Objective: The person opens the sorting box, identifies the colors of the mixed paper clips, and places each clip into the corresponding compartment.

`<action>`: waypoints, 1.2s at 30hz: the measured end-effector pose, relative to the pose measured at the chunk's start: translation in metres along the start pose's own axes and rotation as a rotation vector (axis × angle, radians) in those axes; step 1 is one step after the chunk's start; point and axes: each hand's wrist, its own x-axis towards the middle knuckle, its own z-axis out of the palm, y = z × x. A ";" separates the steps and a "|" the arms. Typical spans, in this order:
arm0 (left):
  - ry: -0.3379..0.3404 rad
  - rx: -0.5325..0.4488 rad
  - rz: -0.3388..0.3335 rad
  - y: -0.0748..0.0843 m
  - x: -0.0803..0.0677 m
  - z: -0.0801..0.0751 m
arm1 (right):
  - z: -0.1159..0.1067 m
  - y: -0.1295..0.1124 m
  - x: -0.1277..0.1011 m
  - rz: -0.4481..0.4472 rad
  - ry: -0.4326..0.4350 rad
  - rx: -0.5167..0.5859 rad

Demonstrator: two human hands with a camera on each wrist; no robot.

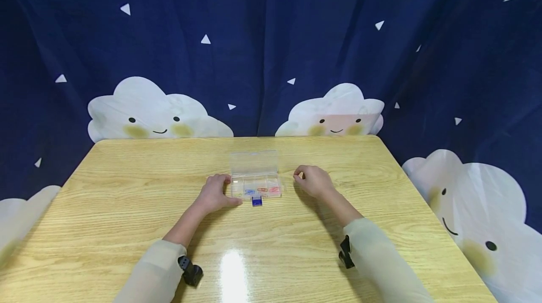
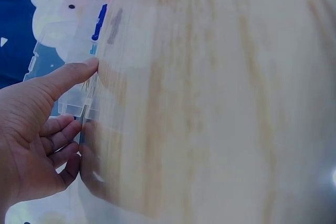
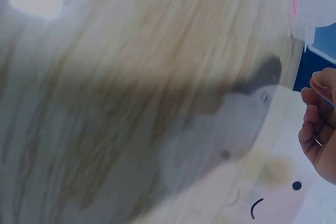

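A clear plastic compartment box (image 1: 256, 182) sits on the table with its see-through lid (image 1: 254, 163) raised at the back. Small blue, red and pink pieces, which look like paper clips (image 1: 262, 190), lie in its front compartments. A dark blue latch (image 1: 257, 201) hangs at the front. My left hand (image 1: 214, 194) grips the box's left end, thumb at the front corner; the left wrist view shows the thumb (image 2: 73, 74) against it. To the right of the box, apart from it, is my right hand (image 1: 314, 181) with fingers curled. Whether its fingertips pinch something small is hidden.
The wooden table (image 1: 139, 209) stretches out on both sides of the box. Behind it hangs a dark blue curtain (image 1: 237, 58) printed with clouds and white triangles. A small loop-like mark (image 3: 265, 97) shows on the tabletop near the right hand, too unclear to name.
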 end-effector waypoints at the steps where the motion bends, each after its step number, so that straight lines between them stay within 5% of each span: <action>1: -0.001 -0.001 -0.001 0.000 0.000 0.000 | 0.000 0.003 -0.001 0.009 -0.006 0.006; 36: -0.017 -0.007 -0.020 -0.001 0.001 0.001 | 0.000 0.039 -0.021 0.046 -0.037 0.057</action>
